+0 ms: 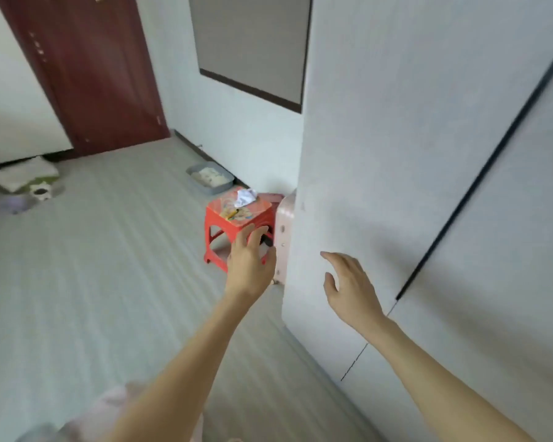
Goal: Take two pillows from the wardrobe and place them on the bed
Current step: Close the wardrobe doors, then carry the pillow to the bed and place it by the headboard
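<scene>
Both hands reach empty-fingered toward the closed white wardrobe (pixel 428 186) at frame right: left hand (pixel 249 263) spread near its edge, right hand (pixel 348 288) relaxed before the door. No pillows or bed visible; the whole task apparently remains. A red stool (pixel 237 224) stands at centre, beside the wardrobe's corner.

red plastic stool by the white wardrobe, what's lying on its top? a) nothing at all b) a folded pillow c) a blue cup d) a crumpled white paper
D: a crumpled white paper lies on the far side of the red plastic stool, which stands on the floor beside the white wardrobe.
</scene>
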Demonstrator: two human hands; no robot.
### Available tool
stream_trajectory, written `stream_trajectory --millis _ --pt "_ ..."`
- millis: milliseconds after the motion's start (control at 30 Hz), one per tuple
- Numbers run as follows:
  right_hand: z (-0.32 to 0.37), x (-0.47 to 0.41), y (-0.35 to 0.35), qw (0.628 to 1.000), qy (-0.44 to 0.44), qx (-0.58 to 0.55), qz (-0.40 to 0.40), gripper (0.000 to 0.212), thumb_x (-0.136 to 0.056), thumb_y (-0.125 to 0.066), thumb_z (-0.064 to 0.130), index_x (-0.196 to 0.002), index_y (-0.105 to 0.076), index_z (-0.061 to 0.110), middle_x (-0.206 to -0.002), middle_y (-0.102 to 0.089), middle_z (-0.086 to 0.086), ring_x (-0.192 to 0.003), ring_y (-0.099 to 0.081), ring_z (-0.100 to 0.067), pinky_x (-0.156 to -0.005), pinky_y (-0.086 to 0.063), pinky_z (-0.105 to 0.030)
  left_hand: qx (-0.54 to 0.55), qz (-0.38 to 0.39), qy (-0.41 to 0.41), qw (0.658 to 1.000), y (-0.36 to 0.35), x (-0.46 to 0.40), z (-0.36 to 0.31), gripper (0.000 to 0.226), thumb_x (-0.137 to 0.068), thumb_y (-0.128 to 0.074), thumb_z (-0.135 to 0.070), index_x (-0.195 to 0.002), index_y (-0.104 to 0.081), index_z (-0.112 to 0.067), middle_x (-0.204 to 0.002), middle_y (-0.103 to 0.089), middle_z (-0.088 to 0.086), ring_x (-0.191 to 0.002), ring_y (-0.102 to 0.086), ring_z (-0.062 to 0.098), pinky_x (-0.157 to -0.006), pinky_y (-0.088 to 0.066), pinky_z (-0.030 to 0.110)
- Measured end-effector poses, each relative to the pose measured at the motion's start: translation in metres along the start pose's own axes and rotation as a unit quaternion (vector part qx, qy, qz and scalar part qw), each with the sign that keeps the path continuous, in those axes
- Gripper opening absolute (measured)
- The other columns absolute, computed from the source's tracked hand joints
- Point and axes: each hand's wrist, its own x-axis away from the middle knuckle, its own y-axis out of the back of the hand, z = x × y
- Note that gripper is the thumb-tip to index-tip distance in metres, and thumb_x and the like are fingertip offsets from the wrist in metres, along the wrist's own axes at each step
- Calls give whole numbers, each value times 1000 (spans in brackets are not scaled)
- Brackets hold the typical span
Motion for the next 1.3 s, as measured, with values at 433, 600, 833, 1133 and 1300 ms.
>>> stream_trajectory --millis 433,600,833,1133,1300 --pt "279 45 -288 843 325 -45 426 38 -89 -43 8 -126 -48 13 -130 -51 -7 -120 -47 -23 -99 -40 -38 -168 -258 490 815 256 289 285 32 -85 -54 -9 -116 -56 -7 -125 -53 17 -116 -48 34 -94 -41 47" --pt "380 86 -374 753 424 -26 503 39 -91 -41 11 -129 -45 14 -133 -47 -5 -124 -42 -21 -100 -36 -32 -221 -236 598 733 318 374 361 39 -88 -50 -21 -126 -47 -13 -135 -45 13 -124 -39 33 -98 -36 48" --pt "459 144 -472 679 470 -11 564 44 -91 -38 13 -135 -36 17 -138 -41 -3 -128 -33 -22 -105 -31 -36 -171 -51 740 648 358 474 469 78 -80 -34 -70 -142 -16 -26 -154 -19 3 -143 -10 25 -109 -6 64" --pt "468 171 -500 678 513 -29 526 41 -88 -45 14 -129 -44 15 -128 -45 -9 -117 -41 -28 -100 -31 -37 -239 -198 699 644 353 489 483 36 -93 -35 -44 -78 -49 -14 -88 -67 18 -90 -58 35 -82 -36 43" --pt "499 171 -474 648 573 -86 494 44 -88 -49 17 -132 -42 11 -138 -41 -13 -133 -31 -26 -113 -15 -50 -250 -366 652 615 348 458 410 36 -92 -48 -28 -60 -37 -14 -52 -46 5 -57 -43 31 -60 -31 35"
